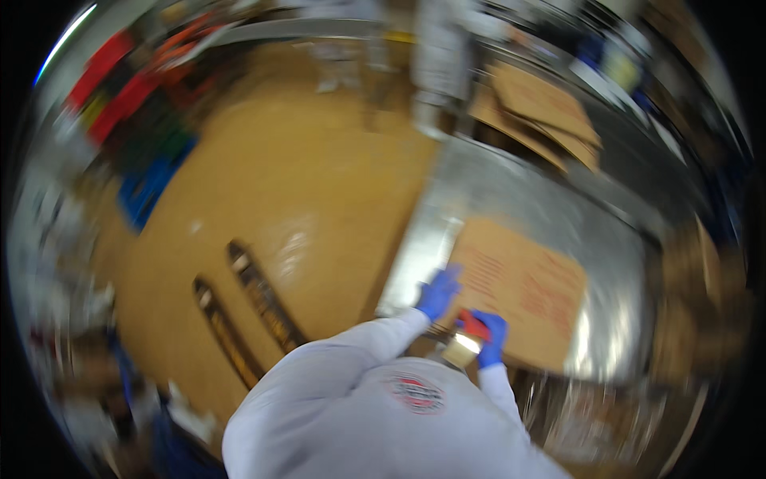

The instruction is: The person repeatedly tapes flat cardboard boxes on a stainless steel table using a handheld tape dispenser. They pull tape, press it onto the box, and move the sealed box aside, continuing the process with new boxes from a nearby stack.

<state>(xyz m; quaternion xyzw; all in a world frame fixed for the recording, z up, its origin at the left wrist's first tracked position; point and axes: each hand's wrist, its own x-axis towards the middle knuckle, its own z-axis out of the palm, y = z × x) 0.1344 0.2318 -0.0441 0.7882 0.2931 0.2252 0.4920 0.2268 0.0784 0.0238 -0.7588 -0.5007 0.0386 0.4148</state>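
Note:
A brown cardboard box (514, 287) with red print lies on a shiny metal table (508, 185); I cannot tell its height from above. My left hand (440, 293), in a blue glove, rests at the box's left edge with its fingers stretched out and nothing in them. In my right hand (494, 335), also blue-gloved, is a red hand-held tape dispenser (474, 326) with a shiny roll, at the near edge of the box. Motion blur hides how the fingers wrap around the handle.
Brown cardboard sheets or boxes (538, 114) are stacked at the table's far end. Pallet-truck forks (263, 296) lie on the yellowish floor (311, 179) at left. Red crates (108, 72) and a blue pallet or crate (152, 185) stand farther left. A person in white (443, 54) is beyond the table.

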